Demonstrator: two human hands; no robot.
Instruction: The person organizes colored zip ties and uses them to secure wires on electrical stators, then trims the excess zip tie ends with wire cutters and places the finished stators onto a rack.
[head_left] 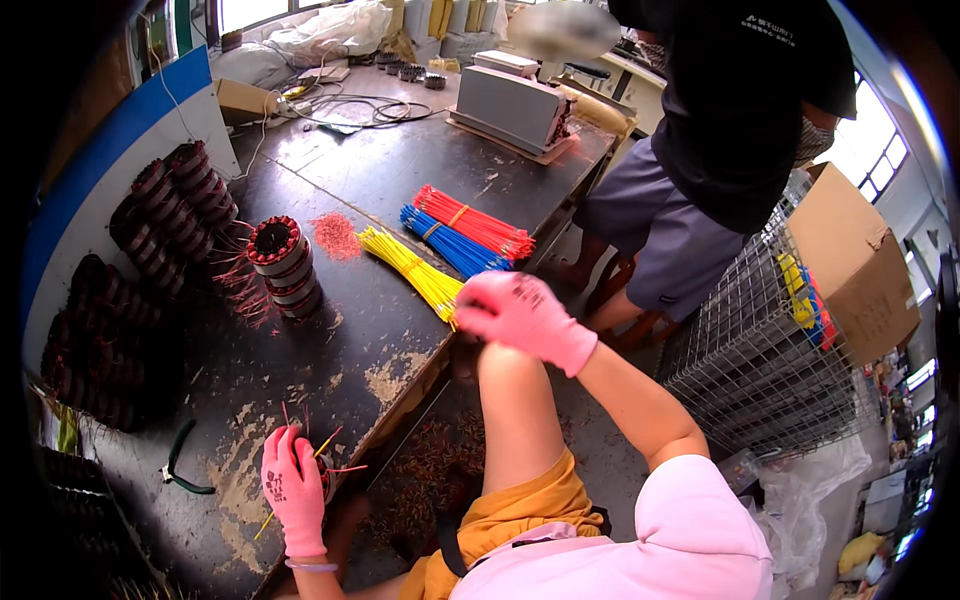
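Both of my hands wear pink gloves. My left hand (293, 482) is closed around a small wound stator (327, 480) at the table's near edge. Red wire ends stick out of it, and a thin yellow wire (327, 440) passes by the fingers. The glove hides most of the stator. My right hand (525, 312), slightly blurred, is closed at the near end of a banded bundle of yellow wires (410, 266); whatever its fingertips hold is hidden. Beyond lie a blue wire bundle (450, 243) and a red wire bundle (475, 222).
A stack of stators (284, 265) stands on the dark table (345, 350), with more piled at left. Green-handled cutters (182, 462) lie near the left edge. Red clippings (337, 236) are scattered mid-table. A co-worker (735, 130) is beyond a wire-mesh cage (765, 330) at right.
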